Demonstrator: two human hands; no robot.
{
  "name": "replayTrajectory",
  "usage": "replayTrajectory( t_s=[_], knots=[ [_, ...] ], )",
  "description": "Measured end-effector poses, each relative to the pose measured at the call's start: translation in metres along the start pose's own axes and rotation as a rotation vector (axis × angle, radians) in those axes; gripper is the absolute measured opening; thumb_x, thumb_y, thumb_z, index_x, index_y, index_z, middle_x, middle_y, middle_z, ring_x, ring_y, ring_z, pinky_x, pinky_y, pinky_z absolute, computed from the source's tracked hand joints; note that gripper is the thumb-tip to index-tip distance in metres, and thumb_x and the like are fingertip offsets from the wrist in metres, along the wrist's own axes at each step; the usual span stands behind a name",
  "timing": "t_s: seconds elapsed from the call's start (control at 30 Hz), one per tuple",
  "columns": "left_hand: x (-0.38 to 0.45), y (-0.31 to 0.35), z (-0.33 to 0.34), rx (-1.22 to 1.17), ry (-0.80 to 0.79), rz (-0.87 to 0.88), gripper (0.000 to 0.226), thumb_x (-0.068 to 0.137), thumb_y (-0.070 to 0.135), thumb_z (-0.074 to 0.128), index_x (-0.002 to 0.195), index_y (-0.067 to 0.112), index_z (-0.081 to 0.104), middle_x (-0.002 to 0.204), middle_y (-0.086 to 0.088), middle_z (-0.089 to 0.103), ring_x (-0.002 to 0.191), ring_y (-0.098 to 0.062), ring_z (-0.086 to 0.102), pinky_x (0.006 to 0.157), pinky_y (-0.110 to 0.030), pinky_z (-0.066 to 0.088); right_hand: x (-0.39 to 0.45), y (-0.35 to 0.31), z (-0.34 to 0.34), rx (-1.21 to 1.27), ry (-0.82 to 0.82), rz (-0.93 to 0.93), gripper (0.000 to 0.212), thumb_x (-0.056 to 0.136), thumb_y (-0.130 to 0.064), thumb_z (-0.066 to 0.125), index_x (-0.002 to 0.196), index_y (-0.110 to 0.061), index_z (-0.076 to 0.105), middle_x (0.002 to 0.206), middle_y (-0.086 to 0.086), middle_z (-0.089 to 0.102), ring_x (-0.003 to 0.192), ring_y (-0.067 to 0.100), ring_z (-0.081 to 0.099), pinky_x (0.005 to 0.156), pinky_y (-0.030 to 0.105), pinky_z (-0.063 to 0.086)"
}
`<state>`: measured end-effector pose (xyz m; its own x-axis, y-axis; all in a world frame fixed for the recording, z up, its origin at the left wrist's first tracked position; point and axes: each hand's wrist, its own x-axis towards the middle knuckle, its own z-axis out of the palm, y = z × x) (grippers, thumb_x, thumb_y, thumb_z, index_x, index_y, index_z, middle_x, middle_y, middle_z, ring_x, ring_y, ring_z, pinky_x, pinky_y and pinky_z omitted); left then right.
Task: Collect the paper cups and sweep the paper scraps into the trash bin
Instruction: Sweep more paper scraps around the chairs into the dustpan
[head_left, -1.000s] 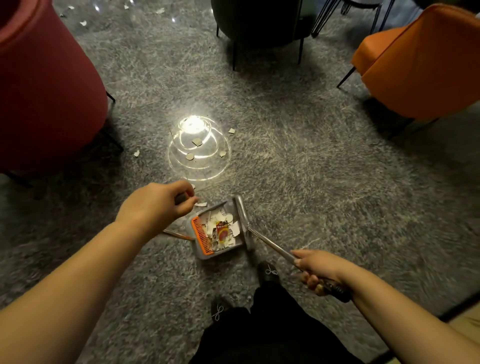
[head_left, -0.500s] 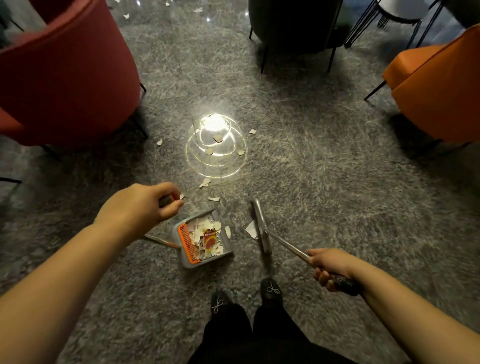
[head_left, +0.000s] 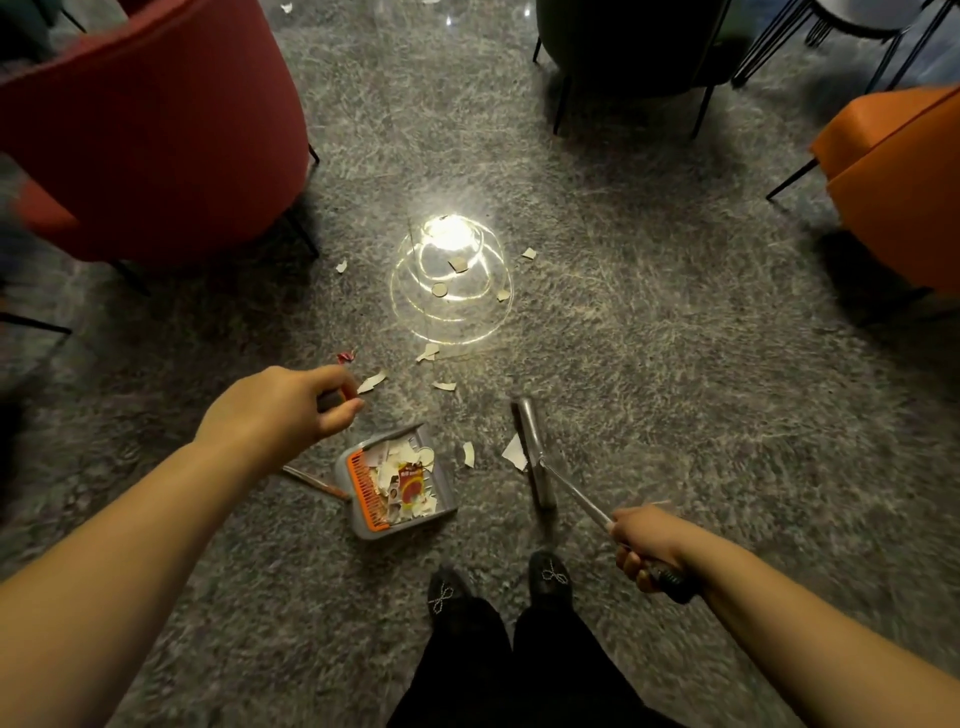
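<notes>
- Black shoes (head_left: 549, 571) are standing on the grey carpet (head_left: 675, 415).
- The right hand (head_left: 649, 545) is keeping a closed grip on the broom (head_left: 535, 452) handle.
- The left hand (head_left: 280, 410) is gripping the dustpan (head_left: 400, 483) handle; the pan is lying full of scraps.
- Paper scraps (head_left: 514, 452) are lying beside the broom head, more farther out near the light patch (head_left: 449, 280).
- Red chair (head_left: 156, 119) and orange chair (head_left: 898, 176) are flanking.
</notes>
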<state>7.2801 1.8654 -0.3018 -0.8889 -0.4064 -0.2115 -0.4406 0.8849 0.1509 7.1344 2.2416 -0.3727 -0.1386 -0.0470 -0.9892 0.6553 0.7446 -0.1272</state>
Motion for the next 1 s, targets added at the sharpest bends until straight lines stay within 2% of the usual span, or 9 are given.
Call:
replayTrajectory(
  t_s=[0.13,0.23,0.4,0.47,0.63,0.77,1.0],
  knots=[
    [-0.004,0.002,0.002,0.018,0.0,0.015,0.022,0.082,0.063,0.055,0.095,0.045,0.055,0.059,0.015,0.048,0.051,-0.012,0.045,0.044,-0.021,0.031,0.009,0.004,0.02,-0.084,-0.069,-0.041,0.021,0.102,-0.012,0.029,0.1,-0.018,0.048,0.055,0.001,0.035,0.031,0.007,0.031,0.035,0.012,0.029],
    [-0.009,0.003,0.004,0.039,-0.007,0.013,0.022,0.083,0.061,0.056,0.095,0.044,0.055,0.059,0.013,0.046,0.05,-0.012,0.043,0.043,-0.021,0.03,0.013,0.003,0.04,-0.128,-0.114,-0.058,0.021,0.102,-0.011,0.028,0.098,-0.016,0.049,0.051,0.0,0.035,0.031,0.007,0.031,0.036,0.012,0.029],
    [-0.019,0.0,0.006,0.027,0.011,0.0,0.022,0.082,0.062,0.054,0.095,0.044,0.056,0.056,0.015,0.042,0.048,-0.011,0.04,0.042,-0.019,0.029,0.016,0.0,0.072,-0.217,-0.156,-0.113,0.019,0.1,-0.009,0.03,0.096,-0.016,0.048,0.06,0.005,0.035,0.03,0.008,0.033,0.035,0.012,0.031],
    [-0.022,-0.001,0.007,0.02,0.012,-0.004,0.023,0.081,0.062,0.053,0.095,0.044,0.056,0.059,0.014,0.046,0.049,-0.013,0.042,0.043,-0.02,0.031,0.016,0.0,0.082,-0.255,-0.172,-0.117,0.019,0.1,-0.01,0.031,0.1,-0.016,0.049,0.059,0.005,0.035,0.034,0.01,0.034,0.037,0.014,0.032],
    [-0.028,-0.003,0.006,0.012,0.003,-0.022,0.024,0.082,0.062,0.054,0.097,0.044,0.058,0.071,0.006,0.064,0.055,-0.019,0.052,0.046,-0.024,0.039,0.013,0.006,0.104,-0.357,-0.206,-0.133,0.03,0.1,-0.01,0.03,0.123,-0.016,0.048,0.057,0.005,0.037,0.04,0.012,0.036,0.035,0.015,0.033],
    [-0.038,-0.008,0.004,-0.011,0.001,-0.022,0.023,0.083,0.061,0.055,0.097,0.043,0.06,0.072,0.005,0.066,0.061,-0.023,0.061,0.049,-0.027,0.047,0.002,0.008,0.113,-0.369,-0.208,-0.154,0.029,0.101,-0.01,0.032,0.126,-0.014,0.047,0.058,0.006,0.038,0.039,0.012,0.036,0.034,0.016,0.033],
    [-0.074,-0.03,0.007,-0.085,0.026,-0.128,0.02,0.084,0.055,0.06,0.095,0.039,0.062,0.074,0.005,0.068,0.065,-0.024,0.063,0.052,-0.029,0.046,-0.029,-0.005,0.103,-0.304,-0.263,-0.083,0.035,0.101,-0.009,0.028,0.134,-0.013,0.042,0.062,0.001,0.034,0.033,0.004,0.033,0.036,0.012,0.029]
  ],
)
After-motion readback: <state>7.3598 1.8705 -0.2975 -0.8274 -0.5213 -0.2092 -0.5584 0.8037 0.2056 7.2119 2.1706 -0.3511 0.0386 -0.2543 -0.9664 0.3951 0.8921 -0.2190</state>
